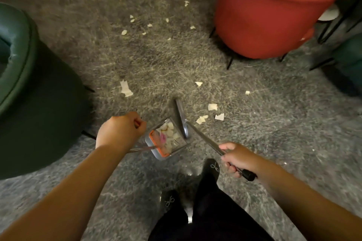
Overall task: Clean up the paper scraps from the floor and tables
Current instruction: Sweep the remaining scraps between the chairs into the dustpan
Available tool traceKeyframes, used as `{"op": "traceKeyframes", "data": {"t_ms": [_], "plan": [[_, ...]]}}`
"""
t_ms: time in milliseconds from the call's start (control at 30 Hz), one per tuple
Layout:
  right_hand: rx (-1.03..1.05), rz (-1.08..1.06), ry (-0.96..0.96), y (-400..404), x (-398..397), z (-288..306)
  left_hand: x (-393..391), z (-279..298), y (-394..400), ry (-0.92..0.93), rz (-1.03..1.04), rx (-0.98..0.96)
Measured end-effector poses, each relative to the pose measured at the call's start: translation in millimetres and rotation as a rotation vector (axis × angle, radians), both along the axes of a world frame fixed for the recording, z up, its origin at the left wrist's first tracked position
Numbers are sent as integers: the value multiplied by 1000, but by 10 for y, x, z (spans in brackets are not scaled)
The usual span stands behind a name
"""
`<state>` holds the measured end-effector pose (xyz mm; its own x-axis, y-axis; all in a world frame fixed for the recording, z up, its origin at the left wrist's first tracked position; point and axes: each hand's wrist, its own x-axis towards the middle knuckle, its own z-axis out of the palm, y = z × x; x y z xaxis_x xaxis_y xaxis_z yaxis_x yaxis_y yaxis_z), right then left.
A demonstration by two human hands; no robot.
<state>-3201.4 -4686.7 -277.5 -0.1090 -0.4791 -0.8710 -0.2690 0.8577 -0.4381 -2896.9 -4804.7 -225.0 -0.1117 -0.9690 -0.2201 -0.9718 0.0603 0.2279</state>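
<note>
Loads of paper scraps point(212, 107) are scattered over the grey floor point(274, 123), a few just right of the broom head point(182, 118) and a bunch more further out between the green chair point(29, 84) and the red chair point(264, 21). Some scraps already sit in the dustpan point(166, 140), just left of the broom head. Left hand point(120, 130) is clenched round the dustpan's handle, and right hand point(239, 157) is wrapped round the broom stick point(207, 141).

Glossy marbled stone floor point(254, 76); torn matt paper scraps point(126, 88); velvety red chair point(260, 23)
</note>
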Motion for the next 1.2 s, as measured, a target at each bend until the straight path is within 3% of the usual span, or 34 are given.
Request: {"op": "traceKeyframes", "data": {"t_ms": [467,800,1200], "plan": [[11,-193,168,-666,-1954,-300,-1644,-260,-1124,-76,-229,-74],[142,141,308,-1435,-2755,-495,-2350,-221,-1763,-158,-231,-11],[177,471,207,-1462,-2222,-443,-2287,-252,-1805,-164,-206,-48]]}}
